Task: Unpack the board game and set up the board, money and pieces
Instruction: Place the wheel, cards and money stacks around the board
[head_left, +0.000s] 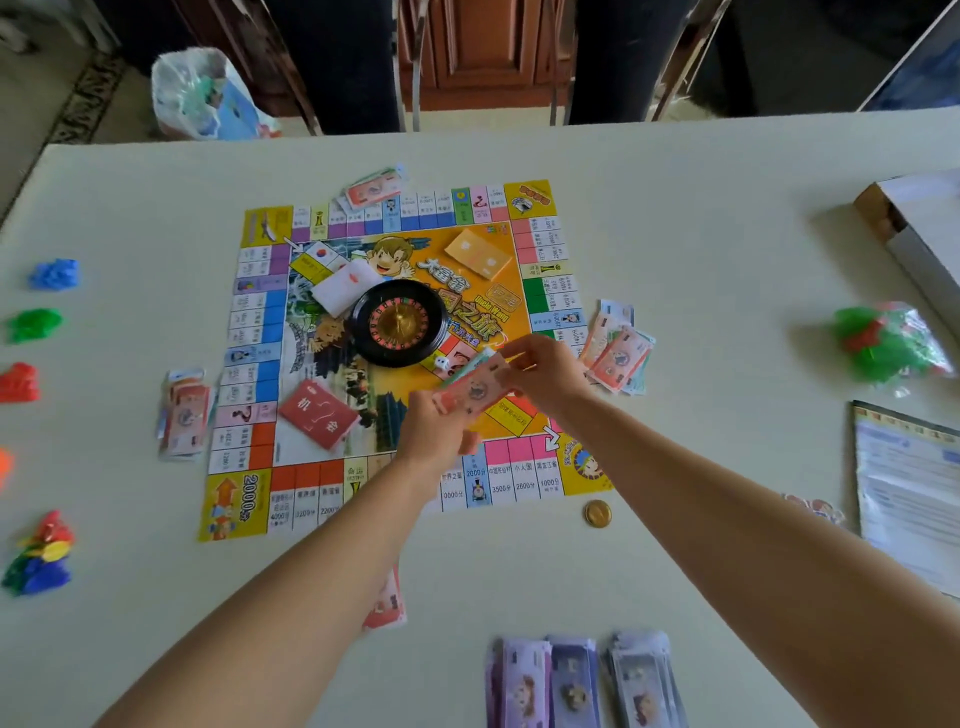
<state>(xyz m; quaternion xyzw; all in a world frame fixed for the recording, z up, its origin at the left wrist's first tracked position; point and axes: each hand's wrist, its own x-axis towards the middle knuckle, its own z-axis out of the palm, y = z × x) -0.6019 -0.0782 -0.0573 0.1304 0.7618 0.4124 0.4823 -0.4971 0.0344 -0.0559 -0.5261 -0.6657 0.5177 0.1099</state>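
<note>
Pink banknotes (475, 389) just right of frame centre, pinched between left hand (434, 428) and right hand (543, 374), held over the board (260, 332) spread flat mid-frame. Roulette wheel (397, 322) at board centre, white die (442, 363) beside it. Money piles (618, 351) off the board's right edge; coloured pieces (36, 325) along frame left.

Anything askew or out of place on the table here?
Mostly tidy. The money stack by the board's right edge is fanned out and crooked, unlike the neater purple stacks near the table's front edge. A gold coin lies alone just off the board's near right corner. Nothing looks spilled or damaged.
</note>
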